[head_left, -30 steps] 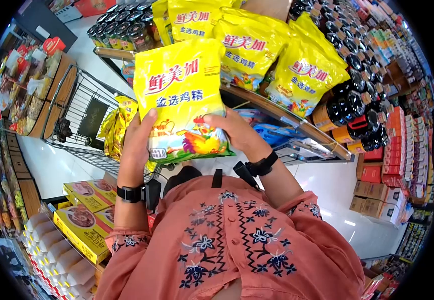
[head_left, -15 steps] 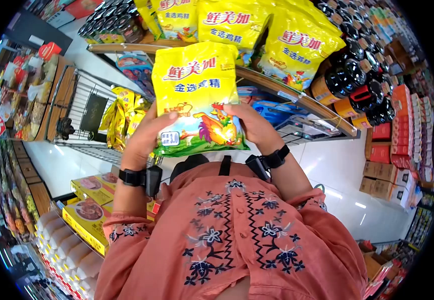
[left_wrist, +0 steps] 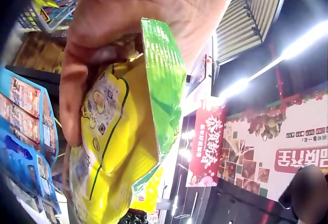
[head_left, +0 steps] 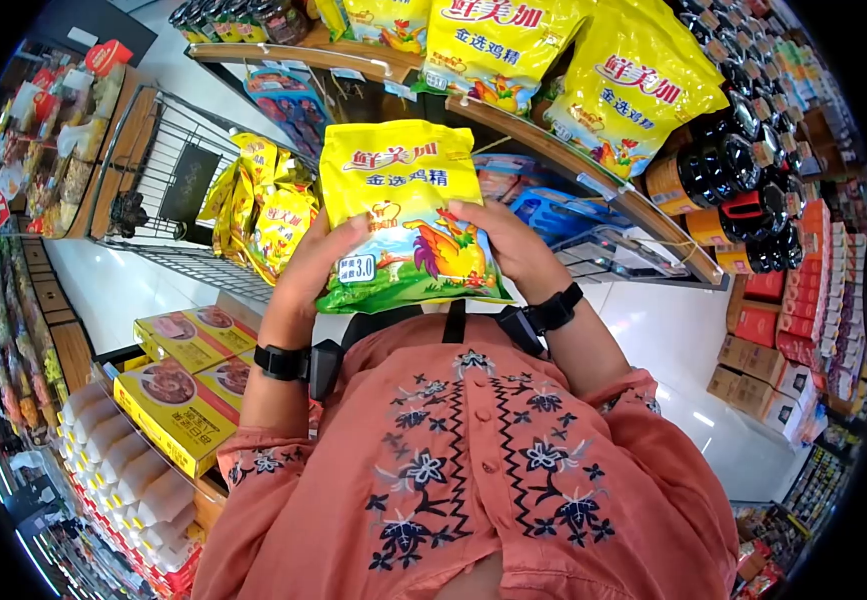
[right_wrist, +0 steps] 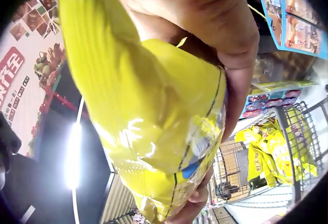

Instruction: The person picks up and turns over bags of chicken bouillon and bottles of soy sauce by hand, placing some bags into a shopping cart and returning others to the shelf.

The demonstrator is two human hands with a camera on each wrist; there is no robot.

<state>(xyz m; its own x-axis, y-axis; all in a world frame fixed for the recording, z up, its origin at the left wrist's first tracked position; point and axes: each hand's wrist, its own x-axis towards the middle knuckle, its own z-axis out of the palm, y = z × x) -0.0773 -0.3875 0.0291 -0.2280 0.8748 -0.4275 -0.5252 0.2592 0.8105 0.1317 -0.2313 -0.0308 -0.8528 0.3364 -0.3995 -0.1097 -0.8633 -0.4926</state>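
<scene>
In the head view, a yellow bag of chicken bouillon (head_left: pixel 404 245), printed with a rooster and Chinese lettering, is held in front of the waist, its printed side facing up. The left hand (head_left: pixel 314 262) grips its left side, thumb on the front. On the opposite side the right hand (head_left: pixel 516 245) holds it the same way. The left wrist view shows fingers (left_wrist: pixel 75 95) spread behind the bag, over its back panel. Fingers (right_wrist: pixel 238 93) of the right hand also reach behind it in the right wrist view.
A shopping cart (head_left: pixel 179 262) stands at left with several yellow bags (head_left: pixel 269 210) inside. Matching bags (head_left: pixel 499 55) stand on the wooden-edged shelf (head_left: pixel 394 70) ahead, beside dark jars (head_left: pixel 724 170). Yellow boxes (head_left: pixel 179 395) are stacked near the left elbow.
The bag has shifted right and its top edge now sits lower in the head view, leaning back more. Both hands keep their grip. The cart's bags show more fully.
</scene>
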